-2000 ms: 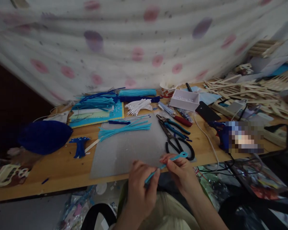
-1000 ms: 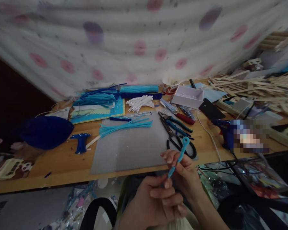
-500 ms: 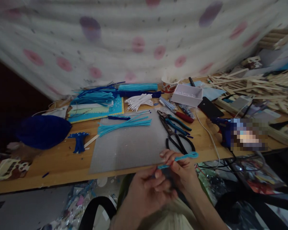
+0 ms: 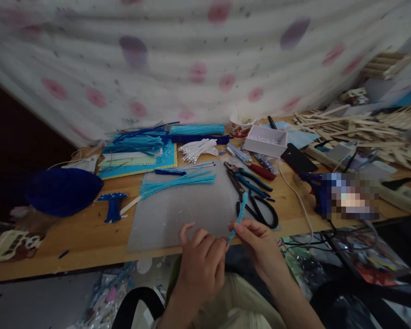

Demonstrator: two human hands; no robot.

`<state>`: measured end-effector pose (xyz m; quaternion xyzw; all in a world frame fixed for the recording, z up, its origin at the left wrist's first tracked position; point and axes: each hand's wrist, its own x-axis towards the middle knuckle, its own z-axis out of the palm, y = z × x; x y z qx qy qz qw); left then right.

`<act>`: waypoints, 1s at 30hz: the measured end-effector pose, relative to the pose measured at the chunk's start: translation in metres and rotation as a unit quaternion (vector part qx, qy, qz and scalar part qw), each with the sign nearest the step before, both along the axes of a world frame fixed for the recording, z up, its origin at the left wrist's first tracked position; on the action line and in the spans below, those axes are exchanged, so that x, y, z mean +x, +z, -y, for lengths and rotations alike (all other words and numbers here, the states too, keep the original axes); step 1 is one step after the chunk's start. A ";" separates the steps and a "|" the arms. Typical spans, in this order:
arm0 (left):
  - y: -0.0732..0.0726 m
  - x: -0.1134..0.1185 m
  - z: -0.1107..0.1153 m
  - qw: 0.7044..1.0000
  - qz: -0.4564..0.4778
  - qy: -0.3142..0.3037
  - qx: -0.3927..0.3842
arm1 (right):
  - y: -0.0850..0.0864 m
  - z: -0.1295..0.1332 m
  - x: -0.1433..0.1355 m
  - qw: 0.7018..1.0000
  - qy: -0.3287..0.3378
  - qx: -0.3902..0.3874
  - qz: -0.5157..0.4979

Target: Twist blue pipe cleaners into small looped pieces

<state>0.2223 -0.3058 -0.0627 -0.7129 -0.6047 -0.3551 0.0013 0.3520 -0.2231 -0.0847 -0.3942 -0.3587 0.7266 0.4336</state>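
A light blue twisted pipe cleaner (image 4: 241, 212) stands tilted upward between my hands, above the near edge of the grey mat (image 4: 178, 214). My right hand (image 4: 255, 235) pinches it around its middle with thumb and fingers. At its lower end my left hand (image 4: 203, 256) is closed, back of the hand up, with one finger sticking out. Black-handled scissors (image 4: 256, 210) and pliers with teal handles (image 4: 248, 176) lie just beyond my right hand. Loose light blue pipe cleaners (image 4: 178, 183) are spread on the mat.
Left on the table (image 4: 78, 242) are a dark blue round object (image 4: 65, 191) and a dark blue bundle (image 4: 113, 206). White stems (image 4: 198, 150), a white box (image 4: 266, 140) and a paper cup (image 4: 240, 126) stand behind. Rightward lie a glue gun (image 4: 318, 192), cords and wooden sticks (image 4: 359, 128).
The light blue pipe cleaner has swung from nearly level to steeply upright. My left hand has turned over, back up, and moved slightly up; the view has shifted a little.
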 end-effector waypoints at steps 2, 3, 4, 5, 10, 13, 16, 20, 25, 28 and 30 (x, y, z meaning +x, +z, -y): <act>-0.001 0.002 0.000 0.993 0.106 -0.021 -0.044 | 0.002 0.001 0.001 1.000 -0.002 0.019 -0.012; -0.001 0.004 0.001 0.979 0.189 -0.028 -0.076 | 0.003 0.002 0.002 0.999 -0.002 0.036 -0.019; -0.002 0.007 0.001 0.950 0.287 -0.033 -0.116 | 0.003 0.003 0.003 0.998 -0.002 0.054 -0.025; -0.003 0.009 0.001 0.904 0.397 -0.034 -0.154 | 0.004 0.004 0.003 0.997 -0.002 0.074 -0.030; -0.003 0.020 -0.002 0.416 0.837 -0.107 -0.339 | 0.003 0.006 0.004 0.985 -0.003 0.168 -0.049; -0.002 0.024 -0.003 0.276 0.871 -0.150 -0.376 | 0.002 0.005 0.005 0.983 -0.015 0.177 -0.054; -0.002 0.024 -0.003 0.500 0.800 -0.080 -0.323 | 0.003 0.003 0.006 0.989 -0.016 0.142 -0.023; 0.000 0.015 0.000 0.908 0.373 -0.012 -0.187 | 0.006 0.003 0.006 0.995 0.010 0.094 0.030; 0.000 0.008 0.003 0.921 0.334 -0.023 -0.201 | 0.005 0.005 0.004 0.995 0.001 0.095 0.007; -0.007 0.013 0.001 0.761 0.586 -0.029 -0.277 | 0.002 0.005 0.004 0.995 -0.001 0.097 -0.018; -0.011 0.018 -0.002 0.622 0.730 -0.032 -0.282 | -0.001 0.006 0.003 0.995 0.001 0.089 -0.045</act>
